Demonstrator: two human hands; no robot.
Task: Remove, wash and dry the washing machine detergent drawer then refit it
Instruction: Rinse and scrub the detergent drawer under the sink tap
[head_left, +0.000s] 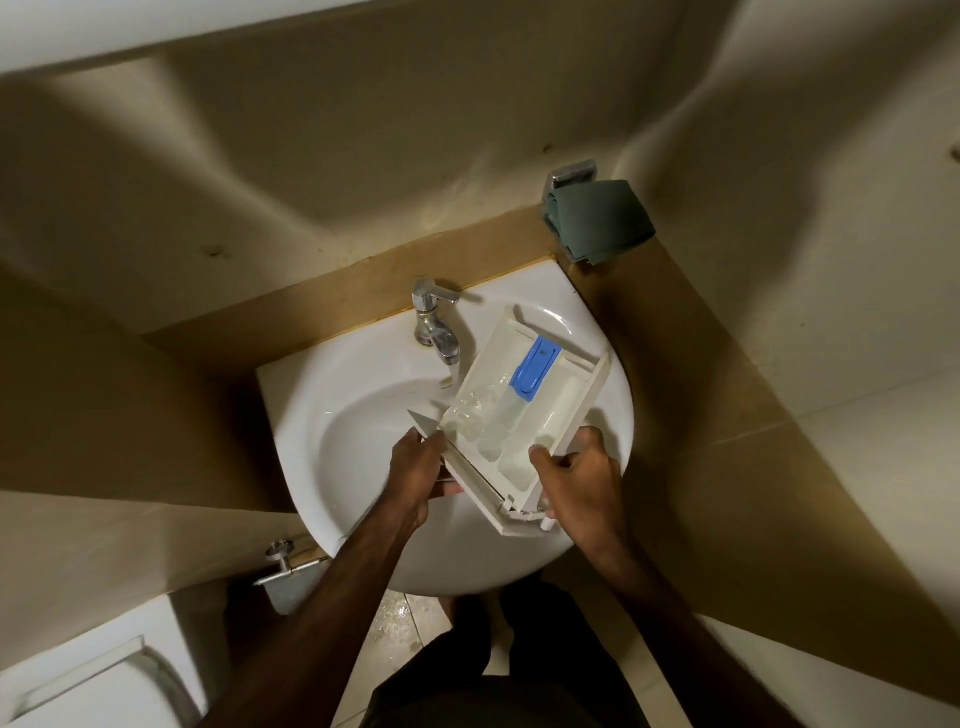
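Left hand (415, 467) grip: front panel | right hand (582, 478) grip: side | detergent drawer (519, 405) between, over sink (332, 467)

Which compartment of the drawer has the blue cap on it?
The middle compartment of the detergent drawer: the blue cap sits at its far end, toward the wall. The compartments on either side show only white plastic.

White basin (363, 519), chrome tap (435, 325) behind.
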